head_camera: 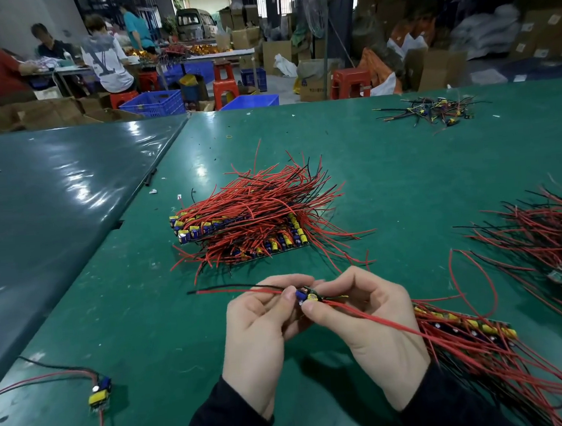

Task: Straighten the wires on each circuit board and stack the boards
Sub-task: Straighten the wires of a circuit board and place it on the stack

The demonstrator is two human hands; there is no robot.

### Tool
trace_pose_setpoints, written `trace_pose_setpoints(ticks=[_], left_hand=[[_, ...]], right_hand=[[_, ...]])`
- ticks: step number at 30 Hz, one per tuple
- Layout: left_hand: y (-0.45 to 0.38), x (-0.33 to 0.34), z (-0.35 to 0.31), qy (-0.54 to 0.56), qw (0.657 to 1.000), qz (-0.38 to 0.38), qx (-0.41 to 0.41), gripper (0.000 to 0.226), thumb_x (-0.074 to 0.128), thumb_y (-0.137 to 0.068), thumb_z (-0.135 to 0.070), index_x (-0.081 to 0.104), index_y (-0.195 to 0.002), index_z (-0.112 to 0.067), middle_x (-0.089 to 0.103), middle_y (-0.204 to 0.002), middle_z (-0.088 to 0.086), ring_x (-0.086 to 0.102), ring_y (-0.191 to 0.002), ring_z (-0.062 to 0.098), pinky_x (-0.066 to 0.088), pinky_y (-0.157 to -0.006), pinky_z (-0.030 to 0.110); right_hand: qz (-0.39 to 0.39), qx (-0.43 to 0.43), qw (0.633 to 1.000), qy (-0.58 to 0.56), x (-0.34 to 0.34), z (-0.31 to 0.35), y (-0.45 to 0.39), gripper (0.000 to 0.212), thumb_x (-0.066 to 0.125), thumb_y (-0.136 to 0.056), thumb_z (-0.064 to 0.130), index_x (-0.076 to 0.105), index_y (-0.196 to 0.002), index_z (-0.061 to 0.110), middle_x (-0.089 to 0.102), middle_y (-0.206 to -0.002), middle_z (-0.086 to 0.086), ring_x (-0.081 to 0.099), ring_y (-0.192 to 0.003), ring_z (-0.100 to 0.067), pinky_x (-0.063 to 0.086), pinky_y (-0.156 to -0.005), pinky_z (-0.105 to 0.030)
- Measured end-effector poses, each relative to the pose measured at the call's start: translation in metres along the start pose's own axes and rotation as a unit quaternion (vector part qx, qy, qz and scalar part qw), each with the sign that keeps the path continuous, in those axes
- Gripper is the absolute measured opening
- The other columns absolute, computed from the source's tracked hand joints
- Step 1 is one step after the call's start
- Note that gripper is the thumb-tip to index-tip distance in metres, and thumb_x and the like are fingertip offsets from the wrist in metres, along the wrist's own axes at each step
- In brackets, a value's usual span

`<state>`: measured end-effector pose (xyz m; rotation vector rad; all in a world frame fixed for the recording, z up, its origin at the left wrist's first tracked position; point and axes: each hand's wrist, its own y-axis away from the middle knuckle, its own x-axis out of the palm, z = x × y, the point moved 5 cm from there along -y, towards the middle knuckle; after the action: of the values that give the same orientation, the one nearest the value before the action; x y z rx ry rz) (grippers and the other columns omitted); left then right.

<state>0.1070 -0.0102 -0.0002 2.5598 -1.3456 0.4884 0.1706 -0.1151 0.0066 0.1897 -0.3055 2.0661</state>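
Pinching one small circuit board [308, 294] between them, left hand [264, 318] and right hand [365, 313] could snap a solder joint (seemingly fragile) by over-tugging its red wires [375, 319].

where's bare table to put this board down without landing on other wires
Bare mat lies left of the hands, between the big wire stack and the lone board. The right side is crowded by the near pile and the far pile.
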Motion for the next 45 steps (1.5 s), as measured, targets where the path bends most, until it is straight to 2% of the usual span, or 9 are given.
trace_pose_setpoints(ticks=[5, 12, 23, 28, 31, 35, 38, 40, 45], left_hand=[[-0.003, -0.005, 0.000, 0.012, 1.000, -0.011, -0.022, 0.016, 0.055, -0.087, 0.000, 0.068, -0.095, 0.003, 0.073, -0.082, 0.015, 0.071, -0.072, 0.018, 0.057, -0.062, 0.024], [-0.005, -0.016, -0.004, 0.005, 0.998, -0.068, 0.003, 0.015, 0.060, -0.081, 0.003, 0.073, -0.074, -0.003, 0.071, -0.072, 0.018, 0.069, -0.059, 0.019, 0.055, -0.053, 0.024], [-0.004, -0.015, -0.011, -0.080, 0.992, -0.067, 0.073, 0.014, 0.065, -0.078, 0.007, 0.070, -0.071, -0.004, 0.070, -0.064, 0.013, 0.068, -0.058, 0.017, 0.052, -0.047, 0.023], [-0.009, -0.019, -0.011, -0.045, 0.998, -0.045, 0.019, 0.011, 0.069, -0.069, -0.012, 0.074, -0.076, -0.006, 0.073, -0.078, 0.015, 0.070, -0.067, 0.016, 0.053, -0.052, 0.021], [-0.011, -0.019, -0.015, -0.057, 0.998, -0.027, 0.024, 0.013, 0.060, -0.082, -0.012, 0.071, -0.083, -0.005, 0.074, -0.086, 0.012, 0.070, -0.073, 0.014, 0.052, -0.055, 0.019], [-0.010, -0.021, -0.019, -0.080, 0.995, -0.036, 0.045, 0.011, 0.058, -0.086, -0.004, 0.069, -0.083, -0.003, 0.073, -0.081, 0.010, 0.059, -0.060, 0.006, 0.043, -0.045, 0.016], [-0.012, -0.023, -0.018, -0.060, 0.997, -0.042, 0.035, 0.010, 0.061, -0.082, -0.002, 0.070, -0.077, -0.003, 0.066, -0.068, 0.004, 0.050, -0.052, 0.005, 0.037, -0.042, 0.015], [-0.014, -0.023, -0.016, -0.041, 0.999, -0.033, 0.014, 0.008, 0.064, -0.077, -0.008, 0.070, -0.079, -0.004, 0.057, -0.059, -0.001, 0.045, -0.050, 0.005, 0.035, -0.042, 0.014], [-0.017, -0.030, -0.025, 0.043, 0.998, -0.010, -0.042, 0.013, 0.064, -0.068, -0.019, 0.068, -0.069, -0.006, 0.045, -0.050, -0.001, 0.043, -0.041, 0.006, 0.032, -0.035, 0.012]], right_hand=[[-0.013, 0.020, 1.000, 0.005, -0.004, -0.001, -0.002, 0.020, 0.078, -0.064, -0.010, 0.062, -0.068, 0.002, 0.072, -0.071, -0.007, 0.065, -0.063, -0.012, 0.050, -0.060, -0.017], [-0.009, 0.009, 1.000, 0.028, -0.002, 0.001, 0.000, 0.024, 0.080, -0.062, -0.007, 0.063, -0.062, 0.010, 0.067, -0.062, -0.003, 0.058, -0.055, -0.009, 0.047, -0.055, -0.015], [-0.007, 0.042, 0.999, 0.022, -0.003, -0.002, -0.001, 0.021, 0.080, -0.060, -0.002, 0.066, -0.062, 0.014, 0.067, -0.062, -0.004, 0.061, -0.057, -0.012, 0.050, -0.057, -0.020], [-0.013, 0.053, 0.998, 0.011, -0.006, -0.001, -0.005, 0.021, 0.079, -0.062, -0.004, 0.065, -0.062, 0.012, 0.068, -0.066, -0.007, 0.064, -0.065, -0.019, 0.052, -0.063, -0.027], [-0.014, 0.060, 0.998, -0.001, -0.004, -0.001, -0.005, 0.021, 0.079, -0.062, -0.004, 0.065, -0.062, 0.012, 0.068, -0.068, -0.011, 0.065, -0.067, -0.024, 0.053, -0.062, -0.025], [0.011, 0.052, 0.998, 0.029, 0.002, 0.001, 0.000, 0.023, 0.080, -0.062, -0.004, 0.064, -0.061, 0.013, 0.067, -0.066, -0.008, 0.062, -0.062, -0.018, 0.050, -0.060, -0.023], [0.012, 0.075, 0.997, -0.009, -0.001, -0.002, -0.003, 0.023, 0.075, -0.065, -0.009, 0.064, -0.065, 0.011, 0.068, -0.068, -0.011, 0.064, -0.066, -0.024, 0.053, -0.060, -0.024], [0.042, 0.066, 0.997, -0.009, 0.000, 0.001, -0.004, 0.025, 0.073, -0.066, -0.013, 0.067, -0.072, 0.011, 0.068, -0.071, -0.006, 0.064, -0.069, -0.025, 0.054, -0.063, -0.023], [0.219, -0.006, 0.971, 0.098, 0.016, 0.013, 0.004, 0.050, 0.057, -0.073, -0.027, 0.070, -0.091, 0.018, 0.073, -0.093, 0.001, 0.069, -0.089, -0.012, 0.052, -0.079, -0.020]])
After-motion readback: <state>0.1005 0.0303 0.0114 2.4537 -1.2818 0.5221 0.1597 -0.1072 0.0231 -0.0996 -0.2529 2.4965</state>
